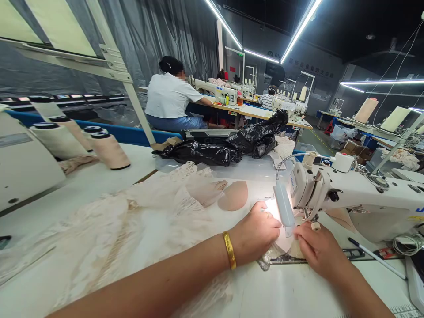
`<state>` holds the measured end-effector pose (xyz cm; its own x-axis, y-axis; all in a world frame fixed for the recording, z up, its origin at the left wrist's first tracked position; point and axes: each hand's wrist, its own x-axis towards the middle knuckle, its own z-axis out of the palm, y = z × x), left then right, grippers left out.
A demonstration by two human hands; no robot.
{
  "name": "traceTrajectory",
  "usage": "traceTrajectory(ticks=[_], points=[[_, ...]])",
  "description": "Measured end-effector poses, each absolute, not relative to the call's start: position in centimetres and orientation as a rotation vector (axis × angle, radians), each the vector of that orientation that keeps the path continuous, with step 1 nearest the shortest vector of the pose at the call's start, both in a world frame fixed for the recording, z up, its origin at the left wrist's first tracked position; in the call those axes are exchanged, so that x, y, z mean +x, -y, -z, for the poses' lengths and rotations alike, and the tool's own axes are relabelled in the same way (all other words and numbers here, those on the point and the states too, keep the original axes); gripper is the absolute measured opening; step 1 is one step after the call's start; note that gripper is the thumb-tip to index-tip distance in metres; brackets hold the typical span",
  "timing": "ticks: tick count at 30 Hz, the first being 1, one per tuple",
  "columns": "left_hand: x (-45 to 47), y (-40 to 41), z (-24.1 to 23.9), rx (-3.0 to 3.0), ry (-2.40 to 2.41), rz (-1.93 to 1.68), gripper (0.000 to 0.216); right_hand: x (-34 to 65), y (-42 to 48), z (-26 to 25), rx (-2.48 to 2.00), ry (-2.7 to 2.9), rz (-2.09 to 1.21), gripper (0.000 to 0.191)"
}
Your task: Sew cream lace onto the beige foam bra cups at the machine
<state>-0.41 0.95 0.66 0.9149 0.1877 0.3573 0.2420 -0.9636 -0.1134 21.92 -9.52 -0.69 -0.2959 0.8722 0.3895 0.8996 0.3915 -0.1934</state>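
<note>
Under the lamp (284, 207), left hand (255, 232) and right hand (318, 249) touch fabric (284, 244) (glare-blurred).

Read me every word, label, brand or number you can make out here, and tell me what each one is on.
"J": blue letter on the near sewing machine, at the frame's right edge, rest cut off.
"YIN": pale letters on the back wall, rest hidden behind a light strip.
Chinese characters on that wall: too blurred to read.
Blue lettering on the far sewing machine: too small to read.
</note>
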Motion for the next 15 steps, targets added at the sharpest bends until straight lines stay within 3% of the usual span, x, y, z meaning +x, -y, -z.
traceTrajectory(ticks=[5,15], points=[[-0.7,1.0,-0.1,-2.928,0.189,0.565,0.015,21.6,10.0,-0.2,-1.43,2.394,-0.156,0.025],[-0.3,0.0,-0.3,-2.988,0.272,0.469,0.018,21.5,9.3,1.2,-1.447,2.295,-0.177,0.033]])
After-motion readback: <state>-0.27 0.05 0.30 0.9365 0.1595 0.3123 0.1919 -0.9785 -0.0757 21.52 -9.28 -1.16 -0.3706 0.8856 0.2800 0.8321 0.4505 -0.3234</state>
